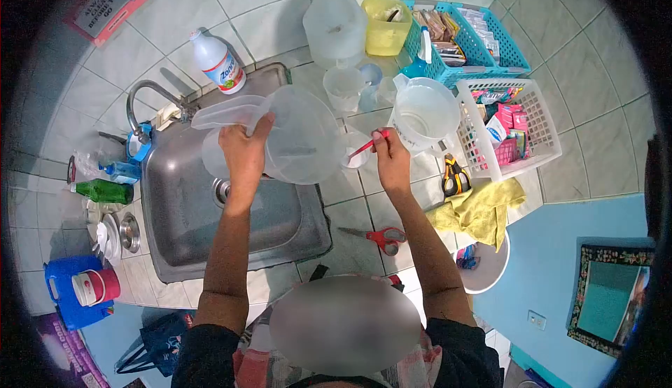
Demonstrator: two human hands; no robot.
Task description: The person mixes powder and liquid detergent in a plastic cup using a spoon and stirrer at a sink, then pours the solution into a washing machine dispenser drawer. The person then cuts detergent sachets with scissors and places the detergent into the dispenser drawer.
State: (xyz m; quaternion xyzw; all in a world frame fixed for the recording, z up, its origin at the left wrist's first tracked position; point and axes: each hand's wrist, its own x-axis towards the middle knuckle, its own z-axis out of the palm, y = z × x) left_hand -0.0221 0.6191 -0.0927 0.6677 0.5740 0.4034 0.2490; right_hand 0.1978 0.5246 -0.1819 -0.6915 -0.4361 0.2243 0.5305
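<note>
My left hand (245, 151) is closed around the handle side of a translucent plastic pitcher (302, 136). The pitcher is tipped over the right edge of the sink. In my right hand (392, 158) is a slim red spoon-like utensil (362, 150), pinched near its top end. Its lower tip reaches into a small clear cup (355, 160) with something white in it, on the tiled counter. Close by on the right stands a white measuring pitcher (423, 114). Red-handled scissors (385, 238) lie below my right hand.
The metal sink (189, 234) is at left under a curved faucet (136, 111). A bleach bottle (218, 62), large clear jug (334, 27), yellow container (386, 27), turquoise basket (448, 73) and white basket (476, 160) line the back and right, with a yellow cloth (483, 209) in front.
</note>
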